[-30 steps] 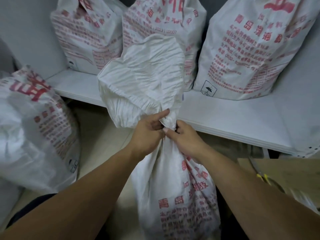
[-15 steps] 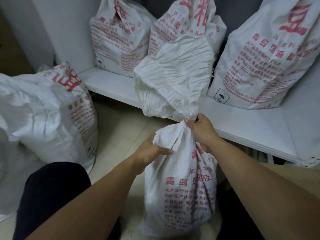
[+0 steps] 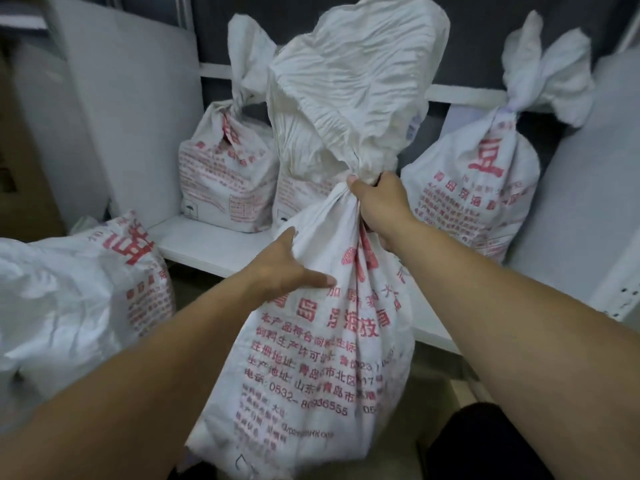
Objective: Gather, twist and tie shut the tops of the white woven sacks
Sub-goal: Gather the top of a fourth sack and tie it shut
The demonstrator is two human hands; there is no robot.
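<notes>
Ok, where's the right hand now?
Head view, just right of centre: the right hand grips the twisted neck of the front sack, above the left hand and in front of a tied sack on the shelf.

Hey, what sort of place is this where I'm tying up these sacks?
Probably a storeroom for bagged goods. Tied white woven sacks with red printing stand in a row on a low white shelf board between white upright panels, and another such sack sits lower down at left.
</notes>
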